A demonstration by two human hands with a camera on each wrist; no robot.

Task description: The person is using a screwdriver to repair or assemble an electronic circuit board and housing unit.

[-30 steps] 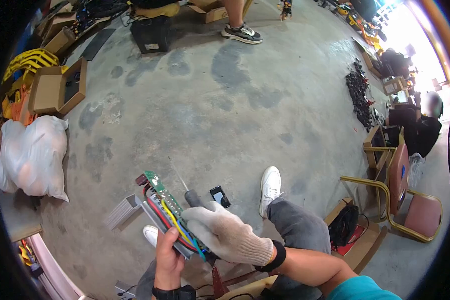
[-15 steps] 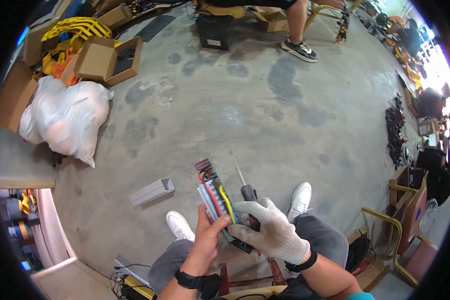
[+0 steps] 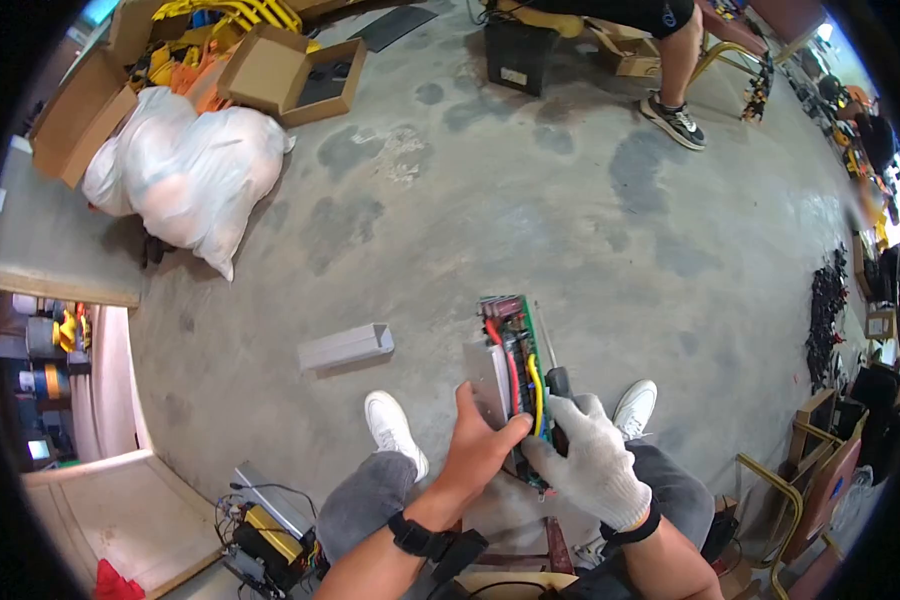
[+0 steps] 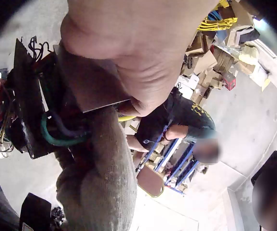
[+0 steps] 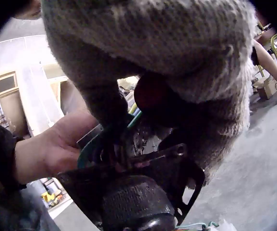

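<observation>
My bare left hand (image 3: 475, 445) grips a circuit board assembly (image 3: 522, 345) by its grey metal side plate, thumb over the front. Thick red and yellow wires run along the green board, which stands tilted up. In the left wrist view the metal plate (image 4: 88, 79) lies under the fingers, with a teal wire (image 4: 61, 139) looping beside it. A screwdriver (image 3: 558, 382) with a dark handle is held in my gloved right hand (image 3: 595, 465), its shaft pointing away alongside the board. The glove's thumb side meets the board's near end. A dark cylindrical part (image 5: 136, 204) shows there in the right wrist view.
A hollow aluminium housing (image 3: 345, 347) lies on the floor to the left. Farther off are a white plastic bag (image 3: 205, 180) and an open cardboard box (image 3: 325, 95). Wired electronics (image 3: 270, 535) sit by my left knee; a chair (image 3: 810, 480) stands at the right.
The head view has swung left, shifting the scene rightward. The board assembly now stands more upright, turned in my left hand. The screwdriver stays in my right hand beside it.
</observation>
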